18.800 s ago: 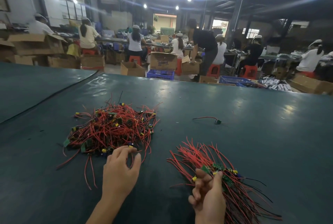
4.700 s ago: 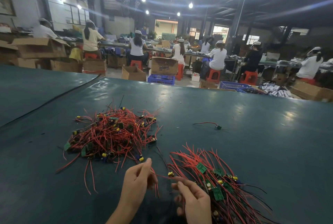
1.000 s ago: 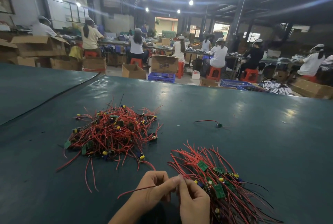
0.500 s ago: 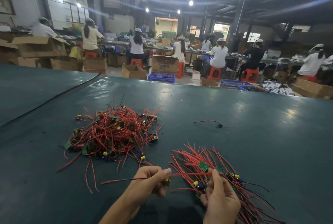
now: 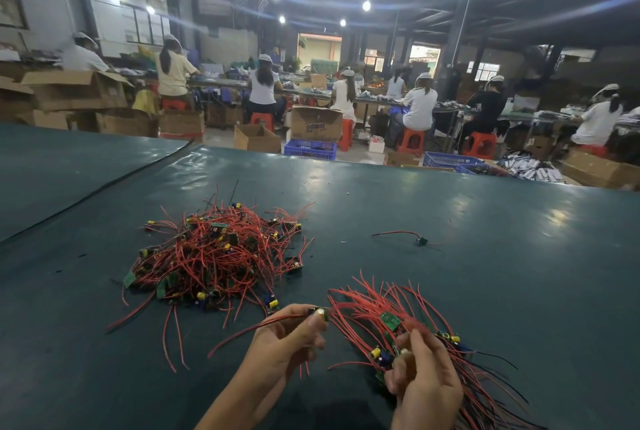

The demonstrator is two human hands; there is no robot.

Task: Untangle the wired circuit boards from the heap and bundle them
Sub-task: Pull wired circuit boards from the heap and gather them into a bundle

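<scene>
Boards in the heap (image 5: 214,253) at ten o'clock on the counter (image 5: 485,256) look light with springy wires, so hold the board: left hand (image 5: 287,343) pinches one, right hand (image 5: 426,381) clasps the bundle (image 5: 391,322).

Both hands, left (image 5: 287,343) and right (image 5: 424,383), bare, forearms unsleeved.

Your tangled heap (image 5: 214,253) of red-wired green boards lies left; the aligned bundle (image 5: 408,329) fans out to its right.
</scene>
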